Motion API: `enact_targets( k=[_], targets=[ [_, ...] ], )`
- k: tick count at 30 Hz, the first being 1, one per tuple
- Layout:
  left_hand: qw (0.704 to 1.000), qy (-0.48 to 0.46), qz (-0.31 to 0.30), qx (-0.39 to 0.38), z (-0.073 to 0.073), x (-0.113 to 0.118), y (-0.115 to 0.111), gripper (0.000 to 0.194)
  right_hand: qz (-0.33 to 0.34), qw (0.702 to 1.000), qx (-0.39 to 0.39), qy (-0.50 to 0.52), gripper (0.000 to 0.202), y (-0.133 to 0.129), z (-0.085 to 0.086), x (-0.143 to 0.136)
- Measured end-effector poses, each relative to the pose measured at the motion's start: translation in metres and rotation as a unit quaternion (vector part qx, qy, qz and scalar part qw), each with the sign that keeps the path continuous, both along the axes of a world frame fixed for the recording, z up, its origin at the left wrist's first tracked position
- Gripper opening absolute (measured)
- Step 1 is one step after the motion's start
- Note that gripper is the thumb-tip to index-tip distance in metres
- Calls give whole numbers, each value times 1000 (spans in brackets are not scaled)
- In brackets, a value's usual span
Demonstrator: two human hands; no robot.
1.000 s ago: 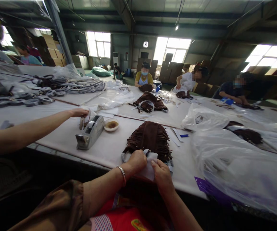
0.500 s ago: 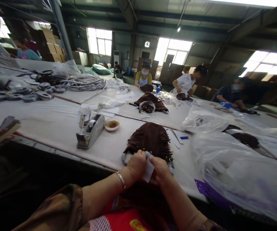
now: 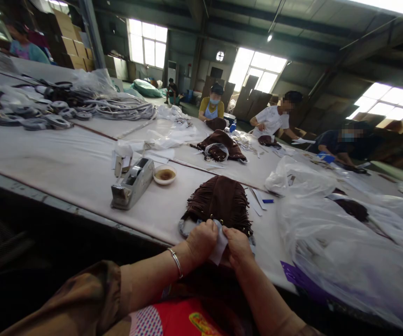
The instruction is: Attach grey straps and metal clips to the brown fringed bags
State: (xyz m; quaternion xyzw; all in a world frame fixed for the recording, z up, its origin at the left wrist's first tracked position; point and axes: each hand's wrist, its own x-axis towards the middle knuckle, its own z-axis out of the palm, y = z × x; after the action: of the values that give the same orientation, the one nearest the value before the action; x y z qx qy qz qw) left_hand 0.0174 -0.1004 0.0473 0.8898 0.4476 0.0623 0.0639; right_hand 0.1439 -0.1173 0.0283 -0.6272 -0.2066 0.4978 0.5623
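A dark brown fringed bag (image 3: 220,198) lies on the white-covered table in front of me, its near end toward my body. At that end my left hand (image 3: 201,240), with a bangle on the wrist, has its fingers closed on one side of a white sheet of paper or thin wrap (image 3: 219,248). My right hand (image 3: 237,243) pinches the other side of the same sheet. A greyish wrapped strap (image 3: 184,226) loops out at the bag's left. My fingers cover part of the bag's near edge.
Left of the bag stand a tape dispenser (image 3: 132,184) and a small dish of brown matter (image 3: 165,175). Clear plastic bags (image 3: 327,242) spread to the right. White strips and a blue piece (image 3: 267,201) lie beside the bag. Co-workers sit across the table (image 3: 93,182).
My hands stay on the white sheet, barely shifted. Another person's hands have left the left edge. Across the table, a co-worker in white now reaches out an arm with something white.
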Motion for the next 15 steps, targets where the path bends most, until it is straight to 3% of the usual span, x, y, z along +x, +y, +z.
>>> enact_targets(
  k=[6,10,15],
  targets=[
    [999,-3,-36,15,-9,-1,0,37,38,998,-22,-40,37,13,2,-2],
    [999,-10,-40,29,-7,0,-4,38,63,995,-43,-59,35,17,4,2],
    [996,-6,-87,29,-6,5,-10,37,103,988,-66,-92,34,20,7,5]
  ],
)
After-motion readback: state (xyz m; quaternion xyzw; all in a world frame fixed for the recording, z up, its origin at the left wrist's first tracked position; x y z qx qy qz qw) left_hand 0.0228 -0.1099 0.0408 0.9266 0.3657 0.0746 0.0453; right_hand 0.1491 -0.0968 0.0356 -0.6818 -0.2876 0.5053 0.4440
